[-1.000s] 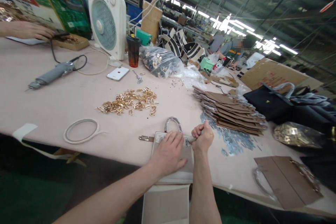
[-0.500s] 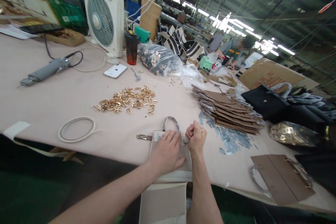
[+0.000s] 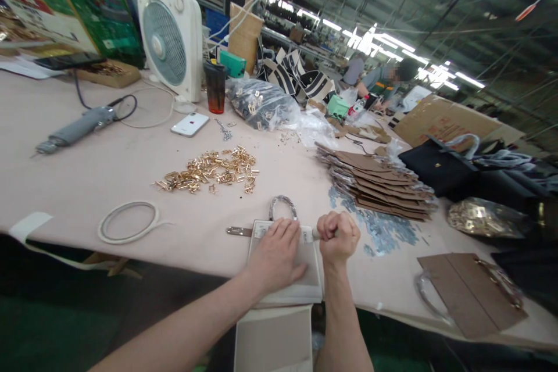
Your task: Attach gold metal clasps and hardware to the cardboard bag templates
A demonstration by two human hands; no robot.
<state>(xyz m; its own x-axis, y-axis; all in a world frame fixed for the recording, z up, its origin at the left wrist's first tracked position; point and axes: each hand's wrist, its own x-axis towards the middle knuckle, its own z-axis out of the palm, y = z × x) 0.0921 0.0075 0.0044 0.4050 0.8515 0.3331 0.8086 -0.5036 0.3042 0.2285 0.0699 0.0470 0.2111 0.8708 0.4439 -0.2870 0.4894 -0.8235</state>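
Roughly at the left of the frame, a gray power tool [image 3: 72, 129] lies on the table [image 3: 65, 186] with its cord looped behind it, well apart from the hands. Lower, near the front edge, sits a white cord ring [image 3: 127, 222]. Right of it, toward the middle, is a loose heap of gold fittings [image 3: 209, 171]. Bare tabletop lies between that heap and the hands, the widest room for a move.

At lower centre the left hand [image 3: 279, 253] lies open and flat, palm down, on a pale panel [image 3: 307, 282], most likely to pin it against sliding. The panel straddles the table's front edge with its near part overhanging, so the palm's weight probably also stops it tipping off. A metal strap [image 3: 238, 231] sticks out from the panel's upper left corner, and a wrapped handle loop [image 3: 283, 203] arches just above its top edge.

Just right of the left hand, the right hand [image 3: 337, 237] is closed in a fist around a small tool [image 3: 310, 235]. Its silvery tip points left at the panel's top right corner, where the 2 hands nearly touch.

Further right, pale blue scraps [image 3: 383, 232] lie near the fist, with a stack of brown panels [image 3: 379, 183] behind them. 1 brown panel [image 3: 475, 293] rests at the lower right beside the edge, narrowing the room on that side.
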